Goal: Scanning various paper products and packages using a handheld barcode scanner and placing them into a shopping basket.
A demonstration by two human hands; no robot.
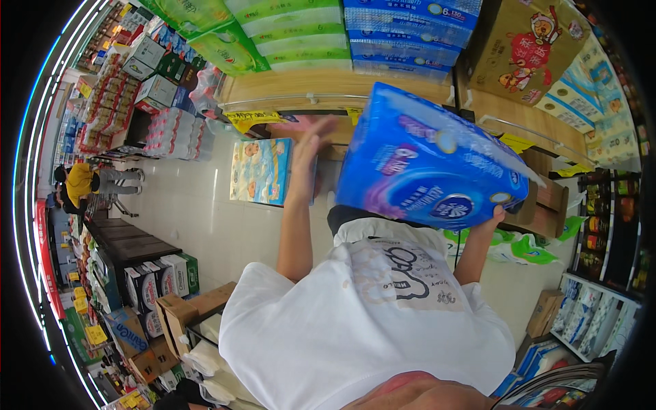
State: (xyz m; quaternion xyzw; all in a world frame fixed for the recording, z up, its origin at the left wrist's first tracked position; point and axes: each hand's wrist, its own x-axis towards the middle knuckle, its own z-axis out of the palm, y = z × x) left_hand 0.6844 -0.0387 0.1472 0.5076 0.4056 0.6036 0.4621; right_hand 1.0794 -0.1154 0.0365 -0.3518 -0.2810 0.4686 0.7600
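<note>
A large blue plastic-wrapped tissue multipack (434, 160) hangs tilted in front of my body. My right hand (493, 220) grips its lower right corner, with most of the fingers hidden behind it. To the left of the pack, my left hand (311, 149) is raised and apart from it, fingers stretched out and slightly blurred, holding nothing. Similar blue packs (410, 34) are stacked on the wooden shelf (290, 89) ahead. Beneath my left hand, a pale-and-blue pack with pictures of babies (260, 171) lies on the floor.
Green packs (294, 34) are stacked left of the blue ones. A cardboard box (523, 51) stands at the right on the shelf. Yellow price tags (256, 120) hang from the shelf edge. Shrink-wrapped bottles (176, 133) stand at the left. Farther off is a person in yellow (78, 186).
</note>
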